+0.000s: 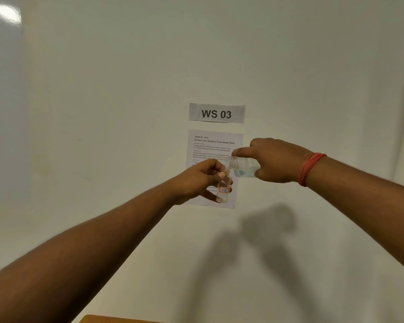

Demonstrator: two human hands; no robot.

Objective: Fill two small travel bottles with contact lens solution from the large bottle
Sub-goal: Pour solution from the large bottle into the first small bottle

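your left hand (200, 180) is pinching the small bottle (224, 188) near its neck, thumb and fingers closed round it, and holds it upright in mid-air in front of the sheet of paper (214, 145) on the wall. it carries a small red-edged label and looks nearly empty, with perhaps a little liquid at the bottom. your right hand (274, 160) is wrapped tight round the large bottle (243, 166), tipped on its side with the open threaded mouth just above and touching or almost touching the small bottle's opening. the pale blue solution lies low in the large bottle, not yet clearly at the mouth.

to pour well, keep the small bottle dead upright and steady. rest the large mouth's lip right over the narrow opening, then raise its base slowly so the liquid comes as a thin stream. the big mouth is much wider than the small neck, so a quick tilt would likely spill over your fingers. stop short of the top. the second small bottle is not in view.
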